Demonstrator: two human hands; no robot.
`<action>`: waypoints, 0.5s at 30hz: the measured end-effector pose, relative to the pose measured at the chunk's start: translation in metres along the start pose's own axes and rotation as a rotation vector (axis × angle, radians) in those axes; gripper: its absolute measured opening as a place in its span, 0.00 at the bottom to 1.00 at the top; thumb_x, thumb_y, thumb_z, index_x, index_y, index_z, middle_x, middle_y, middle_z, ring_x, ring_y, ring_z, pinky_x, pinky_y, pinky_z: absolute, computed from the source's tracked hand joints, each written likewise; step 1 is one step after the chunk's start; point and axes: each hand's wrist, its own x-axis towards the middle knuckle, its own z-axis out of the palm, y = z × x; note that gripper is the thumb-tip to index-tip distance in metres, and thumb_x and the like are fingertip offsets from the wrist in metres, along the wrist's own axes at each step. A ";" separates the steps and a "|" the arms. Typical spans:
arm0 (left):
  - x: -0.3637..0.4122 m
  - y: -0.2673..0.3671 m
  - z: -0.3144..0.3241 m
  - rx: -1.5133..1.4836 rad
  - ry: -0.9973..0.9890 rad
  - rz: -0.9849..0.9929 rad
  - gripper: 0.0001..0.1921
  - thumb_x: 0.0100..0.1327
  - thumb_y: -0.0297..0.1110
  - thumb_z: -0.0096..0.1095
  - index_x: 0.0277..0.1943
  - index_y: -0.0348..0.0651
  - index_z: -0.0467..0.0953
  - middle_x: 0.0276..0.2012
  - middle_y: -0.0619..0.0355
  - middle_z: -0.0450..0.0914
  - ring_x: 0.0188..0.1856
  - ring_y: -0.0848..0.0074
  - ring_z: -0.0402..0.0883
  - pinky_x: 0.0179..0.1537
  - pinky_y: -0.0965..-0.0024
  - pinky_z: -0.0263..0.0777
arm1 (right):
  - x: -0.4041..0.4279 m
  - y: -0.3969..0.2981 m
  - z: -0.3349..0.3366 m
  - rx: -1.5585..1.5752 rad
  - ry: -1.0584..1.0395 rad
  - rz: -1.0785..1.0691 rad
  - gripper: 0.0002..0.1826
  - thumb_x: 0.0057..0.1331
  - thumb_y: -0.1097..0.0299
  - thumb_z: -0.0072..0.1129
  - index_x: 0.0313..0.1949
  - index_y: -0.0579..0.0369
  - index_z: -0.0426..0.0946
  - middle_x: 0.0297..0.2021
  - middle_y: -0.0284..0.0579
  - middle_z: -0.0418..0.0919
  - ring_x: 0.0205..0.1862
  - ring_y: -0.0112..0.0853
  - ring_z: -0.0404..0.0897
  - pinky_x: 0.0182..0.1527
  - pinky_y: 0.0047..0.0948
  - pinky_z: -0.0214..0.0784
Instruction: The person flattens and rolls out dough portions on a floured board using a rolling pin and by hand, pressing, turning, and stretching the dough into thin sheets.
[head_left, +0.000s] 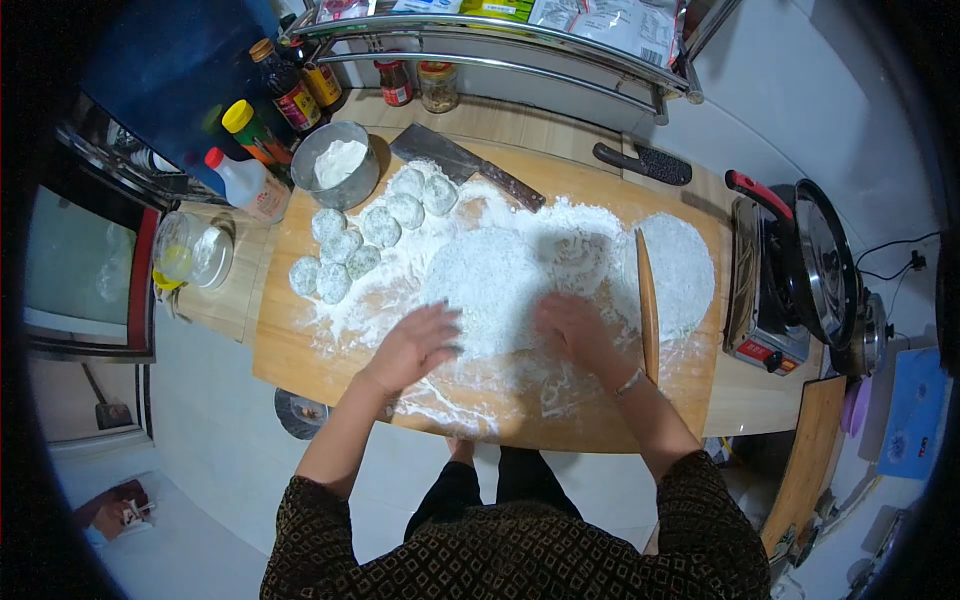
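Observation:
A round, flat sheet of floured dough lies on the wooden board. My left hand is at its lower left edge, fingers apart. My right hand, blurred, is by its lower right edge; whether either hand touches the dough is unclear. To the right of my right hand lies a wooden rolling pin, along the left edge of a second flat dough round. Several floured dough balls sit at the board's left, and loose flour covers much of the middle.
A metal bowl of flour and a cleaver lie at the board's back. Bottles stand at the left. A black-handled knife rests behind the board. At right, a pan stands over a portable gas stove.

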 end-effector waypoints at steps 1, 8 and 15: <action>0.015 0.001 -0.002 0.017 0.118 -0.017 0.11 0.59 0.34 0.58 0.43 0.41 0.76 0.53 0.54 0.73 0.58 0.59 0.67 0.59 0.59 0.60 | 0.014 0.007 0.003 -0.019 0.120 0.107 0.12 0.57 0.68 0.56 0.41 0.55 0.75 0.44 0.44 0.76 0.52 0.41 0.71 0.55 0.39 0.61; 0.082 -0.032 0.040 0.024 0.468 -0.444 0.18 0.52 0.30 0.63 0.46 0.37 0.73 0.42 0.46 0.75 0.48 0.54 0.71 0.50 0.59 0.65 | 0.059 0.012 0.051 -0.043 0.393 0.759 0.15 0.55 0.60 0.60 0.35 0.58 0.72 0.39 0.49 0.75 0.41 0.45 0.75 0.44 0.43 0.67; 0.082 -0.076 0.024 0.083 -0.002 -0.436 0.14 0.44 0.35 0.71 0.28 0.38 0.73 0.29 0.49 0.76 0.36 0.60 0.75 0.38 0.62 0.69 | 0.051 -0.009 0.052 -0.148 0.199 0.669 0.18 0.53 0.55 0.61 0.36 0.55 0.73 0.35 0.51 0.75 0.37 0.46 0.76 0.41 0.43 0.69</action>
